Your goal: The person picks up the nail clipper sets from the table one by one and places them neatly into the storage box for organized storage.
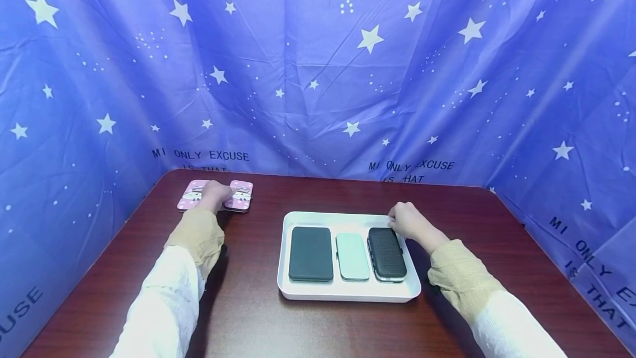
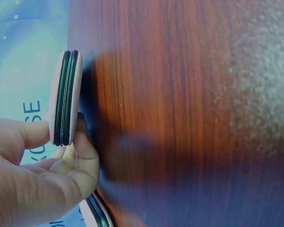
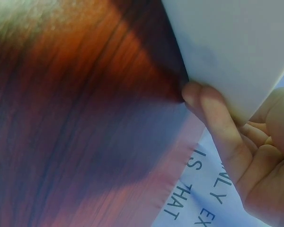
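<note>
My left hand (image 1: 215, 193) is at the table's far left, between two flat pink cases with rounded corners and a printed band. It pinches the right-hand pink case (image 1: 239, 196) between thumb and fingers; the left wrist view shows this case (image 2: 66, 98) edge-on, with dark rims. The other pink case (image 1: 191, 196) lies to the left, and its edge (image 2: 97, 213) shows below the fingers in the left wrist view. My right hand (image 1: 409, 220) grips the back right corner of a white tray (image 1: 348, 293), fingers against its outer wall (image 3: 222, 61).
In the tray, from left to right, lie a dark flat case (image 1: 311, 253), a mint-green case (image 1: 353, 257) and a black textured case (image 1: 387, 252). All stand on a reddish-brown wooden table (image 1: 258, 319). A blue starry curtain (image 1: 318, 70) hangs behind it and along both sides.
</note>
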Motion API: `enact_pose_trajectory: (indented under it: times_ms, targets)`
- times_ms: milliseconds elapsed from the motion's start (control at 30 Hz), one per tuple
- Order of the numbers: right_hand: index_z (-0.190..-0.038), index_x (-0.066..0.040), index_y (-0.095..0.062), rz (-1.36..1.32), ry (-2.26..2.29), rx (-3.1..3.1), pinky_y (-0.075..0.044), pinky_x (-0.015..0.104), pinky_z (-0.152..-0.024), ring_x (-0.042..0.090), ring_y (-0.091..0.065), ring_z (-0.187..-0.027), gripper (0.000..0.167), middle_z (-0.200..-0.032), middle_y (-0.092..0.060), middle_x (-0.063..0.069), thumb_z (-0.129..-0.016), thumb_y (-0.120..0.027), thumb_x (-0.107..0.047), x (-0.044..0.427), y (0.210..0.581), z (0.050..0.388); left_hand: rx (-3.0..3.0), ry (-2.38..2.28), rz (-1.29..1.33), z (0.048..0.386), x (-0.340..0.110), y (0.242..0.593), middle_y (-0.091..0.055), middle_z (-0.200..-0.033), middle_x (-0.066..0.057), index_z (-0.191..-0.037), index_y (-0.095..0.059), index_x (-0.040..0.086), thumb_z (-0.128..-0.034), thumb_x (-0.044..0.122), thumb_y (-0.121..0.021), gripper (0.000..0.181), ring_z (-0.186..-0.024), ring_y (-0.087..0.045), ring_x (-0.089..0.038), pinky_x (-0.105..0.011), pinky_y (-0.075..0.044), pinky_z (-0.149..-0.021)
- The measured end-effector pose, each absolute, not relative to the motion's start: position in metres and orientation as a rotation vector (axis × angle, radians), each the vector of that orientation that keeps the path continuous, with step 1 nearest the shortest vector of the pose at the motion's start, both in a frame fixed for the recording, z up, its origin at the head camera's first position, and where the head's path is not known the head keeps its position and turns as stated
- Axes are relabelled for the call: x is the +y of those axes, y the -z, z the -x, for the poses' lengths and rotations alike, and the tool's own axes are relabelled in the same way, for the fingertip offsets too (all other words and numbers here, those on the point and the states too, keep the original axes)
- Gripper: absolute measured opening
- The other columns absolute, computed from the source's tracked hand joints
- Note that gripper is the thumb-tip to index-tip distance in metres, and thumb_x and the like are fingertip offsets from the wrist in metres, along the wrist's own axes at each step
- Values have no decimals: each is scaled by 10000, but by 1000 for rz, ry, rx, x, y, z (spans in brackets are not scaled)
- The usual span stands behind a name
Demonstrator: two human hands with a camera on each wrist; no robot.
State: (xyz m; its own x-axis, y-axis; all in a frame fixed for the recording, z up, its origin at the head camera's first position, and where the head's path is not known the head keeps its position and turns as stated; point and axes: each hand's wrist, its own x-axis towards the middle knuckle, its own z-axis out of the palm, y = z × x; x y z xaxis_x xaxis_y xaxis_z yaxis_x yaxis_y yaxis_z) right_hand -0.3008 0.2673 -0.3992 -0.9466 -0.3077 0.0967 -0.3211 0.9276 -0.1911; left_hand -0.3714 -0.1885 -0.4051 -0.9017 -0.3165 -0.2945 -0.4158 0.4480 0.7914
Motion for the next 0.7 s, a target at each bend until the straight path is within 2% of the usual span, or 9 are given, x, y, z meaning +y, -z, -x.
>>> enact_pose_trajectory:
  times_ms: [100,233,267,400,700]
  targets:
    - [-513,-189,-346,-486,-298,-3031,-297,196,-449,68,-354,-451,466,-479,-327,-99,-820,-632,14,266,399,301,2579,-1490,656,376,-191,409,-525,-1070,-250,-1198,-524,-184,-877,54,-635,415,-746,-563,-220,-323,-590,-663]
    - [-514,-186,-355,-484,-308,-3038,-303,198,-449,71,-363,-451,462,-478,-337,-97,-821,-637,13,267,399,302,2533,-1596,687,374,-191,411,-538,-981,-188,-1167,-543,-161,-878,38,-634,363,-700,-549,-181,-271,-547,-613]
    - [-513,-185,-353,-492,-310,-3032,-304,198,-446,71,-363,-448,460,-476,-336,-97,-817,-636,14,267,399,302,2509,-1621,702,372,-190,409,-537,-999,-171,-1205,-528,-152,-891,34,-625,377,-720,-545,-172,-258,-541,-630]
    - [-510,-187,-350,-503,-312,-3017,-297,196,-441,67,-356,-443,458,-471,-327,-101,-805,-634,18,267,398,301,2493,-1700,698,365,-188,407,-503,-942,-126,-1212,-494,-151,-892,-2,-588,366,-666,-514,-128,-195,-472,-551]
    - [-498,-181,-373,-535,-348,-2987,-311,211,-435,77,-370,-441,439,-468,-345,-93,-787,-631,24,270,400,302,2462,-1764,690,364,-189,409,-475,-966,-123,-1308,-416,-156,-912,9,-558,452,-648,-489,-110,-171,-449,-512]
